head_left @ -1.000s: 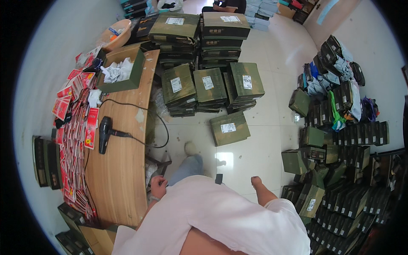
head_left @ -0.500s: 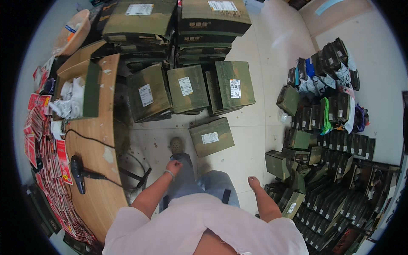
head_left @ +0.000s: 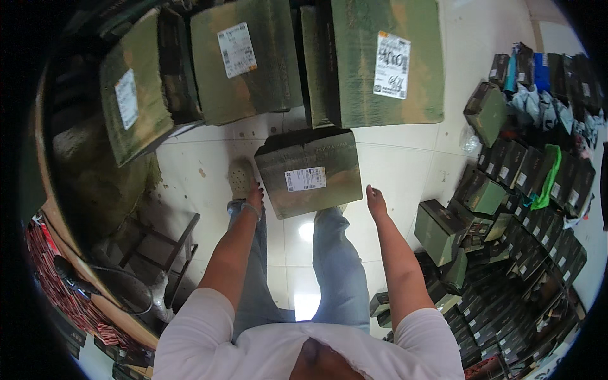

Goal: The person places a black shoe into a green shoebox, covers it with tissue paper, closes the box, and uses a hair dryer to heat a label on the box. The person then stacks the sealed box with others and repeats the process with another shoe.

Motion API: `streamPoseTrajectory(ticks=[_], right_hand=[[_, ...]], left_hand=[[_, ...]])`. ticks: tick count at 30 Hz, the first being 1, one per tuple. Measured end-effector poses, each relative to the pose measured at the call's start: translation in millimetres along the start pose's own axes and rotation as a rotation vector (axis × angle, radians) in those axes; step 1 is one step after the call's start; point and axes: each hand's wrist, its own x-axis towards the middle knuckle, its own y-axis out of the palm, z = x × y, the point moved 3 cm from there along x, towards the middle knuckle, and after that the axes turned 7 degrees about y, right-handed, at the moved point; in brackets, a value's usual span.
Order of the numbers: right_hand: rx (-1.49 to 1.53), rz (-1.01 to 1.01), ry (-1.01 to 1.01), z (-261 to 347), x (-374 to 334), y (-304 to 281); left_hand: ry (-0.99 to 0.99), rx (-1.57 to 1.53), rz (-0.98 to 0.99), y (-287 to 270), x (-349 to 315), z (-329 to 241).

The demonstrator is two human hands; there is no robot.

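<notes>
Both hands now nearer the green box (head_left: pixel 308 172), seemingly flanking it.

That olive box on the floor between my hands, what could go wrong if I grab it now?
The olive box sits right over your feet, so a slip from the left hand or right hand could drop it on the shoe. Stacked boxes close behind leave little room to lift it clear.
</notes>
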Motion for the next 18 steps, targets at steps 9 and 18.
streamPoseTrajectory(ticks=[9,18], right_hand=[[0.519,0.380,0.052,32.8,11.7,41.4],[0.588,0.425,0.110,31.3,-153.2,-16.8]], left_hand=[[0.030,-0.465,0.092,59.9,-4.1,-13.8],[0.043,-0.303,0.162,-5.3,-172.1,-41.7]])
